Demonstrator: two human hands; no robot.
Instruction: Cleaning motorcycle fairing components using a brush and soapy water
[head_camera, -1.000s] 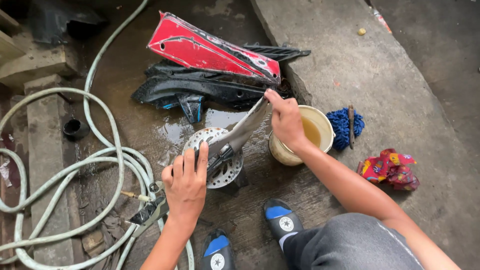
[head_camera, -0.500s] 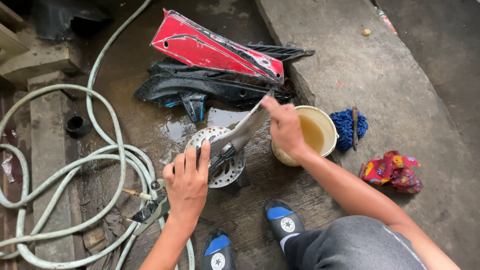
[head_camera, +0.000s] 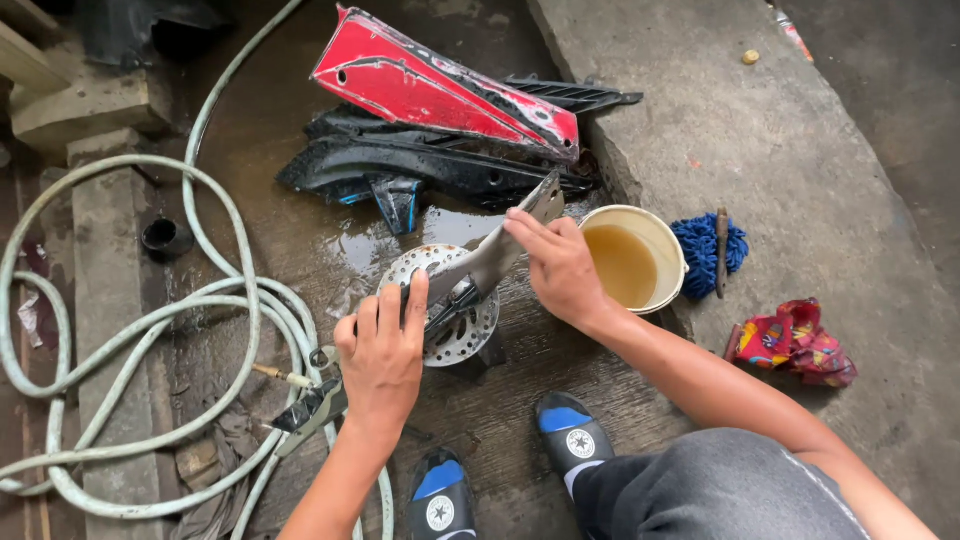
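- Left hand (head_camera: 385, 355) grips the lower end of a long grey metal part (head_camera: 495, 250), fingers curled over it from above; the part runs diagonally up and to the right from this hand.
- Right hand (head_camera: 560, 268) is closed on the upper half of the same grey metal part, fingertips pressed along its edge, so the part spans between the two hands with its pointed tip (head_camera: 548, 195) sticking out past the right hand.
- Pale green hose (head_camera: 130, 330) lies in wide loops across the wet ground left of the left hand; its brass nozzle (head_camera: 275, 373) rests just beside that wrist.
- Red body panel (head_camera: 440, 85) lies tilted at the top, leaning over black plastic panels (head_camera: 420, 165); both sit beyond the metal part's tip, near but apart from it.
- Concrete slab (head_camera: 760, 150) runs along the right side, raised above the wet floor.
- Cream bucket (head_camera: 650, 255) of brownish water stands just beside the right hand, on its far side.
- Perforated brake disc (head_camera: 470, 335) lies flat directly under the held part, between the two hands.
- Blue mop-like cloth (head_camera: 705, 250) touches the bucket's right side.
- Red patterned rag (head_camera: 795, 340) lies crumpled on the slab, well apart from both hands.
- Black sandals with blue straps (head_camera: 570, 430) show at the bottom edge.
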